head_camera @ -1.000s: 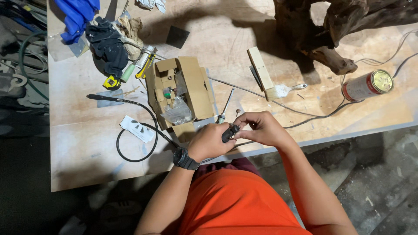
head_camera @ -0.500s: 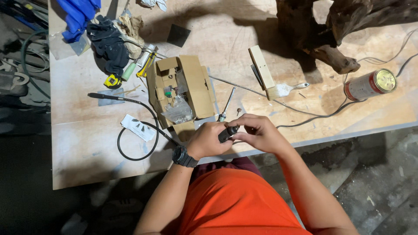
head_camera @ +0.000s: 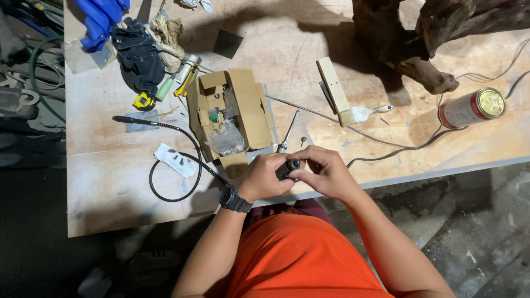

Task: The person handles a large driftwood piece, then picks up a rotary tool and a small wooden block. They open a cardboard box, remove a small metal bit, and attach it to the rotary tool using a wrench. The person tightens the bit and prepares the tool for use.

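Note:
My left hand [head_camera: 265,177], with a black watch on the wrist, is wrapped around a small black tool handpiece [head_camera: 287,169] near the table's front edge. My right hand [head_camera: 326,172] pinches the tip end of the same handpiece with its fingertips. A black flexible cable [head_camera: 176,165] loops over the table to the left and runs toward my left hand. An open cardboard box [head_camera: 229,113] with small parts and a plastic bag stands just beyond my hands. A thin metal tool [head_camera: 289,132] lies beside the box.
A wooden block [head_camera: 333,85] and a paintbrush [head_camera: 364,113] lie centre-right. A metal can [head_camera: 472,107] lies at the right. A large piece of driftwood [head_camera: 419,38] stands at the back right. Gloves, a tape measure [head_camera: 144,101] and cloths crowd the back left.
My hands have stayed together on the handpiece, shifting slightly along the table's front edge. The right fingers have closed in on its tip.

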